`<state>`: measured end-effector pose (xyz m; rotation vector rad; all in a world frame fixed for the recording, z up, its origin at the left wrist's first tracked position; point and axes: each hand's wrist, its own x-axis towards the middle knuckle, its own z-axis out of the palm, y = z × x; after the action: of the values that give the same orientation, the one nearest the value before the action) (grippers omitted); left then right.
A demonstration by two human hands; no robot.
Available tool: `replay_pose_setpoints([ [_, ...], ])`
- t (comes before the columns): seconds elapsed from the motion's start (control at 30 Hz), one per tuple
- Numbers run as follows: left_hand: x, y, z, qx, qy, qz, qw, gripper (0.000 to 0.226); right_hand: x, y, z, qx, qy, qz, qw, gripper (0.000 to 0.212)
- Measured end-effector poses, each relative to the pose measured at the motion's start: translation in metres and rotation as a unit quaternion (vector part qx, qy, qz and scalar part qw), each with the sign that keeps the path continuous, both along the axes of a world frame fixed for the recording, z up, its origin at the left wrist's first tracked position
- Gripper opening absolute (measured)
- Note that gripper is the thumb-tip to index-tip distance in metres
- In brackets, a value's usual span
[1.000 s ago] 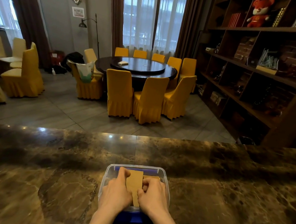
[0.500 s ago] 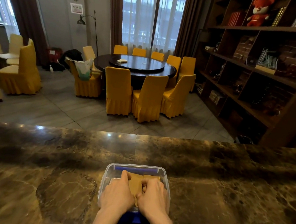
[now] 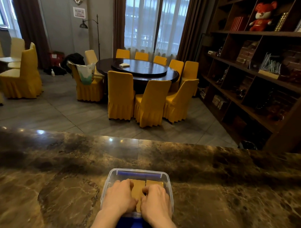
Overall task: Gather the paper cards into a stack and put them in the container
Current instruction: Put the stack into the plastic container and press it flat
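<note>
A clear plastic container (image 3: pixel 165 176) with blue trim sits on the marble counter near the front edge. Brown paper cards lie inside it: one stack (image 3: pixel 137 189) between my hands, another (image 3: pixel 154 183) to its right at the back. My left hand (image 3: pixel 119 196) and my right hand (image 3: pixel 155 200) both rest inside the container, fingers curled down onto the cards and covering most of them. Whether the fingers pinch the cards or only press on them is hidden.
The brown marble counter (image 3: pixel 45 186) stretches wide on both sides of the container. Beyond its far edge are a round dark table (image 3: pixel 137 69) with yellow-covered chairs and a dark bookshelf (image 3: pixel 262 70) on the right.
The card stack that stood tilted up between my hands has gone down flat into the container. Both hands have sunk lower with it and stay close together.
</note>
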<state>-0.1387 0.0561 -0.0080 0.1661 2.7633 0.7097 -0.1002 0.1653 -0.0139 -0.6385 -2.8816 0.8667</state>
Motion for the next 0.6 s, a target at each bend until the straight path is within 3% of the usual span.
replay_pose_setpoints([
  [0.13,0.001,-0.004,0.001,-0.003,0.020,-0.024,0.999,0.072,0.007,0.000,0.004,-0.001,0.025,0.019,0.999,0.021],
  [0.33,-0.002,-0.001,0.005,-0.028,0.057,-0.012,0.998,0.067,0.011,0.003,0.012,0.099,0.083,0.108,0.986,0.028],
  [0.47,-0.001,0.000,0.001,-0.013,0.040,-0.022,0.999,0.050,0.008,0.007,0.012,0.134,0.010,0.166,0.977,0.037],
  [0.6,0.001,0.002,-0.003,-0.023,0.022,-0.018,0.999,0.056,0.004,0.009,0.008,0.133,-0.037,0.173,0.975,0.041],
])
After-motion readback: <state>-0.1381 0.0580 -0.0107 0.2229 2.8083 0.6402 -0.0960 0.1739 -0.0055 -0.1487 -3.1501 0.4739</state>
